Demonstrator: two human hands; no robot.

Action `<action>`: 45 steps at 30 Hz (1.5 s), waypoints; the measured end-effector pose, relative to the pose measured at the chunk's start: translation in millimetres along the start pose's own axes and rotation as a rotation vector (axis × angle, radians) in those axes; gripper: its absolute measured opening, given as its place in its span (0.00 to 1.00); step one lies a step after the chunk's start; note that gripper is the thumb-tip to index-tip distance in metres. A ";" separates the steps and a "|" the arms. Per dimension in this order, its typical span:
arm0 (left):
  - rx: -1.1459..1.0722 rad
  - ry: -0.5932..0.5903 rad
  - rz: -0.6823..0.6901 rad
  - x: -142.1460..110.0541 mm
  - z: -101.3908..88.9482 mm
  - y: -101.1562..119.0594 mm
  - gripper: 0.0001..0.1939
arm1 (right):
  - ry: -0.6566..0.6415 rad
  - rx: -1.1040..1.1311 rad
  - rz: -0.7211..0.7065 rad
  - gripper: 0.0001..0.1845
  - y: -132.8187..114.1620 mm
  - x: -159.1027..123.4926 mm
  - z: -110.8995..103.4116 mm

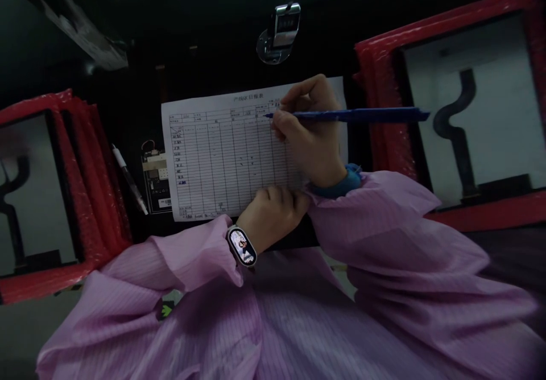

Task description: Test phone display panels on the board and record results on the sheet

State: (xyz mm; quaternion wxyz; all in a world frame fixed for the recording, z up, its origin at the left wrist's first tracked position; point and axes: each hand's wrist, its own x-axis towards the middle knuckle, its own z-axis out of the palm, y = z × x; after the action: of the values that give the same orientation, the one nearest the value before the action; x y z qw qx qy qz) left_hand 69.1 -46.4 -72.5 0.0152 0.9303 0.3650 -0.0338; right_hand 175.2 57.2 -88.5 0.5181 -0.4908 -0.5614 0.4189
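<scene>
My right hand (313, 132) pinches a blue pen (379, 115) whose tip is at the upper rows of a printed paper form (200, 164). The pen's long barrel points out to the right past the hand. Handwritten marks show in several cells of the form's table. My left hand (275, 212) rests on the sheet's lower edge, its fingers curled in and their undersides hidden. A watch with a lit screen (242, 246) is on the left wrist, and a blue band (339, 182) circles the right one.
A metal tally counter (285, 27) stands beyond the form. Left of the sheet lie a white pen (130, 180) and a small circuit board (154, 184), partly under the paper. Stacks of panels in red wrap (96, 198) stand left and right, the right red stack (390, 95) close to the sheet.
</scene>
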 end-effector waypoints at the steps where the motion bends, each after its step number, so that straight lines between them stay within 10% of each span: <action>1: -0.006 -0.012 -0.019 -0.2 -0.4 1.4 0.14 | 0.007 0.010 0.006 0.14 0.4 -2.0 0.2; 12: 0.028 -0.072 -0.070 -13.0 -6.1 19.7 0.15 | -0.216 -0.051 0.105 0.07 -21.8 -55.6 -11.0; 20: 0.108 -0.048 -0.081 -22.4 -5.7 24.2 0.13 | -0.046 -0.270 0.053 0.16 -8.5 -62.8 -6.2; 34: 0.138 0.034 -0.097 -23.8 -5.0 26.5 0.13 | -0.117 -0.387 -0.033 0.18 -12.6 -59.8 -5.7; 45: 0.106 -0.065 -0.099 -21.2 -5.0 26.6 0.13 | 0.170 0.209 -0.019 0.11 -45.6 -28.5 -6.1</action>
State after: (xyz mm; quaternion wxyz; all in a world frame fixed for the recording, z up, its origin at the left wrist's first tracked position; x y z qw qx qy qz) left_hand 72.0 -80.1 -65.8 -0.0241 0.9089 0.4077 -0.0839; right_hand 175.4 21.3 -48.1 0.6160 -0.4625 -0.4735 0.4272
